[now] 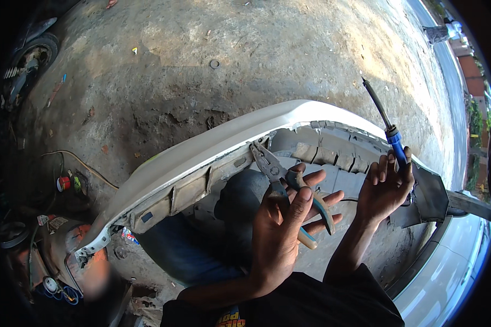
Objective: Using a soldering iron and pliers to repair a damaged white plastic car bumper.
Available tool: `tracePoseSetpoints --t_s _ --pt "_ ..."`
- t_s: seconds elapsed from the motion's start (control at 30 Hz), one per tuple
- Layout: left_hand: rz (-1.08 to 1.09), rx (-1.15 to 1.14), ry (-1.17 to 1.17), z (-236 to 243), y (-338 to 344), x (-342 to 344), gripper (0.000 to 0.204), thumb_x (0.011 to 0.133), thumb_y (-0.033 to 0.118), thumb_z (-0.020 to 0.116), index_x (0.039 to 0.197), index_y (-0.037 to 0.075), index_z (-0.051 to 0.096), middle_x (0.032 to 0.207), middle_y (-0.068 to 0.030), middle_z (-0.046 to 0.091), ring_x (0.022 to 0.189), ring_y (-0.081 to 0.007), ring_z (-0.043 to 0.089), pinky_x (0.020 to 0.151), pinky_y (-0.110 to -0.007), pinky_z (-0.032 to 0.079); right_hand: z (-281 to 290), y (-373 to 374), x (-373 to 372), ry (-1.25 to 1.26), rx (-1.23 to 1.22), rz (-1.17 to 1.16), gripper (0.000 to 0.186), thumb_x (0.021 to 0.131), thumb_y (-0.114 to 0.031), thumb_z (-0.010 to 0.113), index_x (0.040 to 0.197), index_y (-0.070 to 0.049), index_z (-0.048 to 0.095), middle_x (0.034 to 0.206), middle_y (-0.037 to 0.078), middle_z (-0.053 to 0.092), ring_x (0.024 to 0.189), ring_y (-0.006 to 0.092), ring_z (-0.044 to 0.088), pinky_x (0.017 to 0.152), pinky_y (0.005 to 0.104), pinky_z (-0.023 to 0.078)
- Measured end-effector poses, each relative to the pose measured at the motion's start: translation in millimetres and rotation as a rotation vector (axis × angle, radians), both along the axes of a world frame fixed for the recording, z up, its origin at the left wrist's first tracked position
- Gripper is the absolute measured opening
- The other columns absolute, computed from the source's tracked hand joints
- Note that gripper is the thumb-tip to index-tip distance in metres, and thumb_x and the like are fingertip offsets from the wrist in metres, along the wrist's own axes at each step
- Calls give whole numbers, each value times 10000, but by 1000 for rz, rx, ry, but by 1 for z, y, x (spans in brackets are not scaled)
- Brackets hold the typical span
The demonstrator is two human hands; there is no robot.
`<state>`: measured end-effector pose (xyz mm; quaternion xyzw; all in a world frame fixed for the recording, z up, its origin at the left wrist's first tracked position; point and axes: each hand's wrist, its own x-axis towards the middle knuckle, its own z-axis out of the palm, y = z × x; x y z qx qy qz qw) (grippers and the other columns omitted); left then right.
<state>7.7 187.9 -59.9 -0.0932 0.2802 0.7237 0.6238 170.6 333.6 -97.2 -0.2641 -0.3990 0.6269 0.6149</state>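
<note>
Head view: left hand (278,231) low centre, right hand (386,186) right of centre, apart.
Pliers (274,170): loose in left hand, fingers splayed; long axis diagonal, nose up-left at inner edge of bumper (240,133), contact unclear.
Soldering iron (395,143): right hand gripping blue handle; axis steep, tip up, slightly left.
Bumper: white, mid-frame, beyond hands; long axis arcs lower left to right; left hand looks nearer.
Wheel (52,50): upper left.

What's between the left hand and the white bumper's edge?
In the head view, the pliers span that stretch: the left hand holds their handles, and their nose overlaps the white bumper's edge. Whether they touch, I can't tell.
</note>
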Motion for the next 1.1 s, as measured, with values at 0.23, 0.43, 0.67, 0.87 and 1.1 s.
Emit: tracePoseSetpoints --t_s 0.23,0.43,0.67,0.87,1.1 --pt "6 -8 56 -1 -3 0 584 1020 249 553 1430 -75 293 1334 -193 527 1153 -436 612 897 -550 584 -5 -1 -10 -29 -45 -80 414 1020 -335 427 1271 -14 500 918 89 581 614 102 483 484 212 395" --pt "-18 -6 60 -1 -5 0 623 1012 278 565 1442 -76 286 1325 -196 531 1161 -436 607 894 -545 585 -5 0 -10 -32 -24 -68 421 1021 -338 426 1276 -10 498 916 93 564 612 101 466 488 212 396" --pt "-51 11 196 -9 -11 3 551 1032 268 507 1455 -49 350 1460 -219 470 1083 -285 640 833 -404 579 -2 -1 -3 -4 -4 -36 429 1029 -284 439 1338 5 512 951 101 566 646 102 405 498 210 362" --pt "1 -54 232 -9 -10 1 376 998 328 601 1064 -41 635 1383 -135 591 714 -67 520 653 -225 465 1 -3 -10 2 -6 -28 421 1033 -287 450 1323 11 517 936 98 551 642 104 398 509 222 360" --pt "-23 -53 154 -4 -9 -4 392 992 328 611 936 -58 651 1309 -170 634 666 -76 549 644 -238 484 9 4 -14 45 33 82 393 1042 -304 446 1260 8 544 877 86 519 632 107 399 505 223 353"
